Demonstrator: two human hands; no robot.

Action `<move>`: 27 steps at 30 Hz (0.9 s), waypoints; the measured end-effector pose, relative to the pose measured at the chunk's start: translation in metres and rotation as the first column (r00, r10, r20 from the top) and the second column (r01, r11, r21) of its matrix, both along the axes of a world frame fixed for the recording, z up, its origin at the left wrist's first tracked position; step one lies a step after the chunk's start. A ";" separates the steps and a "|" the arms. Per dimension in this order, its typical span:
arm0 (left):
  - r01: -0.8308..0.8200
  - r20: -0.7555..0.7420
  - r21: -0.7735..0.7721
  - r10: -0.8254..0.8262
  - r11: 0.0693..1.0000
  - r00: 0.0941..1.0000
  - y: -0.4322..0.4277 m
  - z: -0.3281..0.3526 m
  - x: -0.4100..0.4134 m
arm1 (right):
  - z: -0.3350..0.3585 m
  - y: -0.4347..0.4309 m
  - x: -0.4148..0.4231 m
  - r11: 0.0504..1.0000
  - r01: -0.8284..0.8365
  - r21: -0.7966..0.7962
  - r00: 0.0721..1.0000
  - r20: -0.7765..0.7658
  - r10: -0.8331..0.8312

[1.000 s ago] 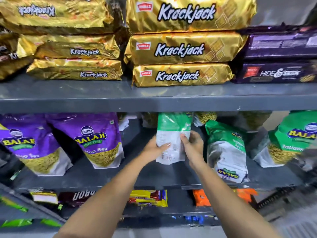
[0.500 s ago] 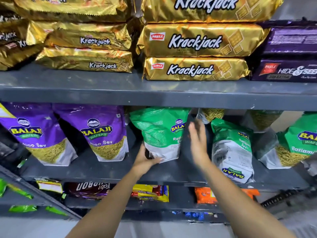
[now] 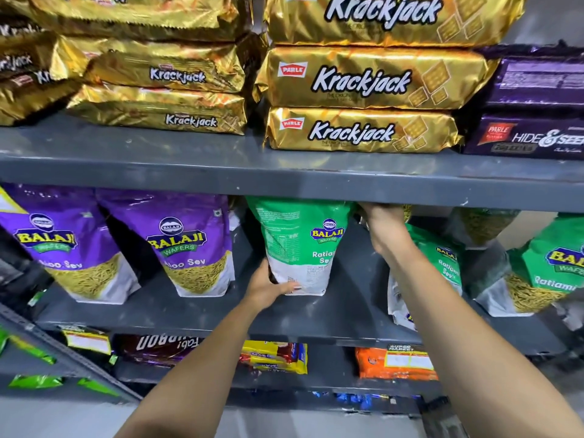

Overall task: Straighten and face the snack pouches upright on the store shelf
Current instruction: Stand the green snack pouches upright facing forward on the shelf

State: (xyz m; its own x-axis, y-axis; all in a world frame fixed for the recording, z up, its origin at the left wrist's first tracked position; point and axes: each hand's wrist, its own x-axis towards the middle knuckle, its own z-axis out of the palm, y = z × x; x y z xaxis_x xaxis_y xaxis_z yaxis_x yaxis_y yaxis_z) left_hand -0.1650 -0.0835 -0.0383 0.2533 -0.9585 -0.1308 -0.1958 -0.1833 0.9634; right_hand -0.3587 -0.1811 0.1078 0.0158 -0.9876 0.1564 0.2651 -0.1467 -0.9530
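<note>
A green Balaji Ratlami Sev pouch [image 3: 303, 245] stands upright on the grey middle shelf [image 3: 347, 314], its front turned partly right. My left hand [image 3: 268, 287] grips its lower left corner. My right hand [image 3: 384, 229] is curled on its top right corner, fingertips partly hidden by the upper shelf's lip. To the right, a second green pouch [image 3: 439, 267] leans behind my right forearm, its lower logo upside down. A third green pouch [image 3: 550, 267] leans at the far right. Two purple Aloo Sev pouches [image 3: 189, 245] [image 3: 60, 245] tilt on the left.
The upper shelf edge [image 3: 284, 175] hangs low over the pouch tops. Gold Krackjack packs [image 3: 360, 131] and purple Hide & Seek packs [image 3: 524, 137] are stacked above. Flat snack packs [image 3: 275, 357] [image 3: 395, 363] lie on the shelf below. More pouches stand behind the green ones.
The green pouch has turned from back-facing to showing its front and now stands more upright. My right hand rose from its side to its top corner; my left stays at the base.
</note>
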 end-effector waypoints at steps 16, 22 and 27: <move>-0.452 -0.441 0.018 0.413 0.892 0.797 0.028 0.031 -0.075 | -0.111 0.051 0.008 0.884 -0.155 0.441 0.962 -0.138 0.237; -0.305 -0.445 0.120 0.326 0.945 0.834 -0.013 0.024 -0.034 | -0.125 0.071 -0.002 0.947 -0.072 0.313 0.948 -0.273 0.162; -0.605 -0.396 0.049 0.572 0.795 0.719 0.017 0.001 -0.062 | -0.108 0.002 0.019 0.946 -0.009 0.324 0.982 -0.176 0.069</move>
State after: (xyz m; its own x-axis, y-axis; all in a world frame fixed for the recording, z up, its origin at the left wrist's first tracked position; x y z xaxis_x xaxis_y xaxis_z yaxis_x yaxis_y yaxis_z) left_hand -0.2274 -0.0665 -0.0375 0.7173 -0.6436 -0.2672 0.3001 -0.0608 0.9520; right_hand -0.3401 -0.1788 -0.0002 0.0537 -0.9827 -0.1772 0.0814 0.1812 -0.9801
